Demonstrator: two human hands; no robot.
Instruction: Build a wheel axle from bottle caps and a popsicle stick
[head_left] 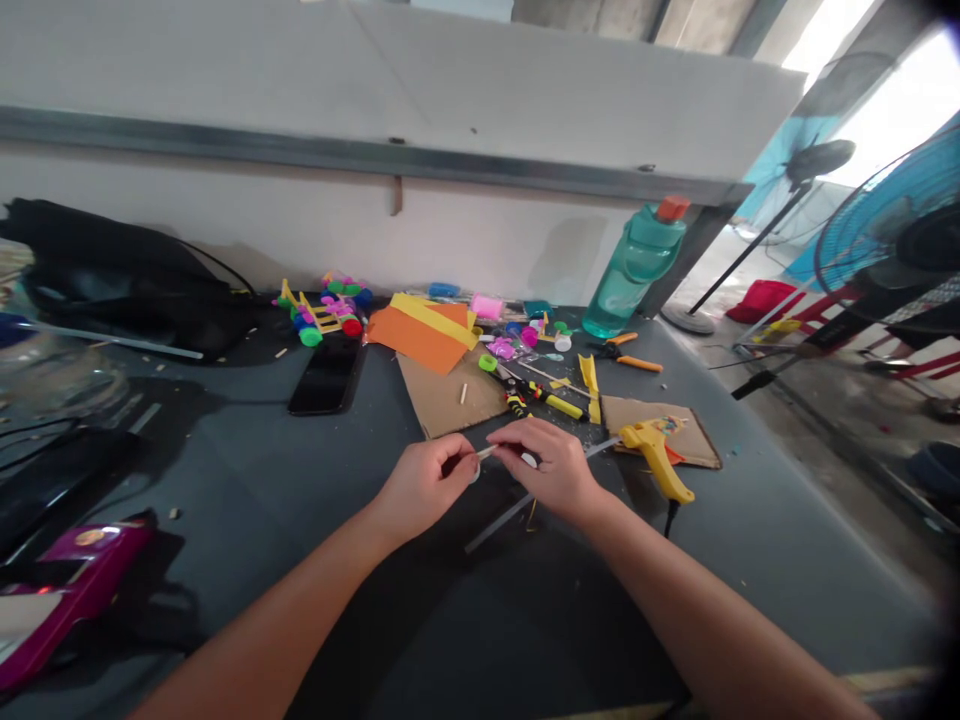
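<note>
My left hand (429,482) and my right hand (551,468) meet above the dark table, both closed in a pinch. Between their fingertips runs a short, thin pale stick (486,453), gripped from both sides. A small white round piece (529,460) shows at the right fingers; another whitish edge at the left fingertips is mostly hidden. Right of my hands, a yellow hot glue gun (654,452) lies on a piece of cardboard (701,440). A translucent strip (499,523) lies below my right hand. Beyond the hands are yellow-and-black pliers (559,402) and a loose short stick (463,393).
Orange paper (431,345), brown cardboard (420,395) and colourful small parts fill the back. Small toy cars (322,318) stand by a black phone (322,380). A teal bottle (634,270) stands near orange-handled pliers (637,363). Leftward are a black bag (127,270) and a magenta device (90,560).
</note>
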